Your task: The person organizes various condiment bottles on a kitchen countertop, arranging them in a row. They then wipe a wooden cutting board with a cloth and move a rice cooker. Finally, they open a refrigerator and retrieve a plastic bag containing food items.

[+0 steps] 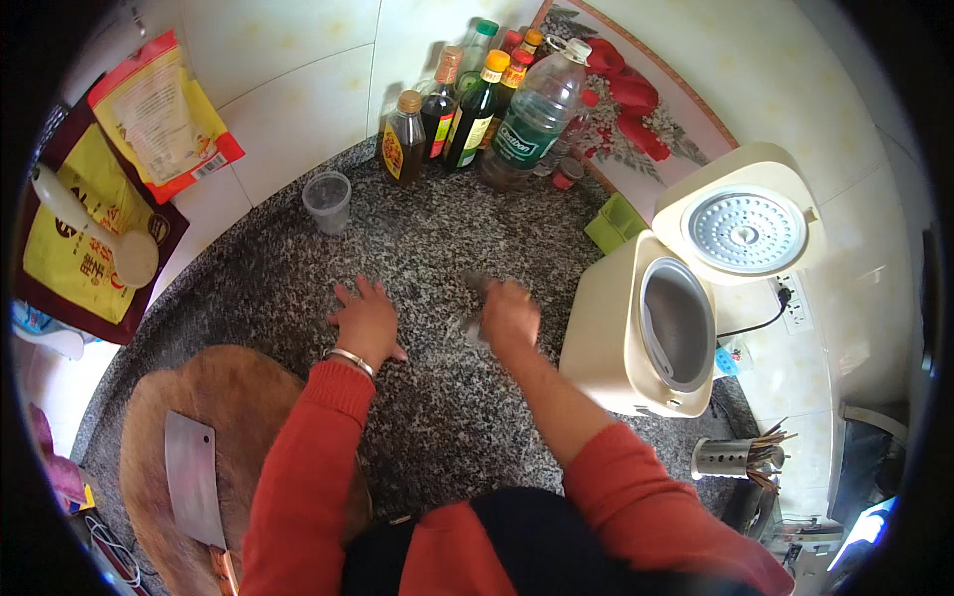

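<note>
My left hand (365,320) rests on the speckled granite counter (447,417), fingers spread and nothing in it. A silvery bangle (352,359) circles that wrist. My right hand (510,319) is closed low over the counter. Blurred edges of a greyish item (474,328), possibly a cloth, stick out from under its left side; most of it is hidden by the hand. The beige rice cooker (607,328) stands just right of this hand, its lid up and a pale rice paddle (657,346) inside the grey inner pot (689,320).
A wooden chopping board (160,380) at lower left carries a cleaver (192,477). A clear plastic cup (328,208), several sauce bottles (469,123), a large water bottle (529,119) and a green container (615,223) line the back. A metal chopstick holder (719,457) lies right.
</note>
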### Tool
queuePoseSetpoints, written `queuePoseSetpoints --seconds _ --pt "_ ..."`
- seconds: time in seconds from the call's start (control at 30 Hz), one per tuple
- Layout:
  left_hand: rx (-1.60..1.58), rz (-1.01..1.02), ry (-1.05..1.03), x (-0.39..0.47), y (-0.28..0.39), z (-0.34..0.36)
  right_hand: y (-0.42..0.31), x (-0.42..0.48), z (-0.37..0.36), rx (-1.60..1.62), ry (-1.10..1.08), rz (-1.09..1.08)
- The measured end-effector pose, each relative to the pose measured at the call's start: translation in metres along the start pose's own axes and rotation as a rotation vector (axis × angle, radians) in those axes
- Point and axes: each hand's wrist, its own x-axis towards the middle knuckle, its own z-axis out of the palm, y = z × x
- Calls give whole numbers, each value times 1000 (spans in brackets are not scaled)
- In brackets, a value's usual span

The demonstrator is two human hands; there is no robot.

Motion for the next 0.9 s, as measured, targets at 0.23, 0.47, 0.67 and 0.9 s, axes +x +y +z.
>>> queuePoseSetpoints --seconds 0.23,0.47,0.67,0.9 --pt "76 56 19 1 5 0 102 165 40 -130 427 328" --pt "123 52 48 2 5 7 94 179 33 -93 401 200" --pt "-22 75 121 8 -1 12 -32 76 46 -67 101 -181" --pt "-265 309 143 -64 -14 17 -17 -104 68 261 229 -780"
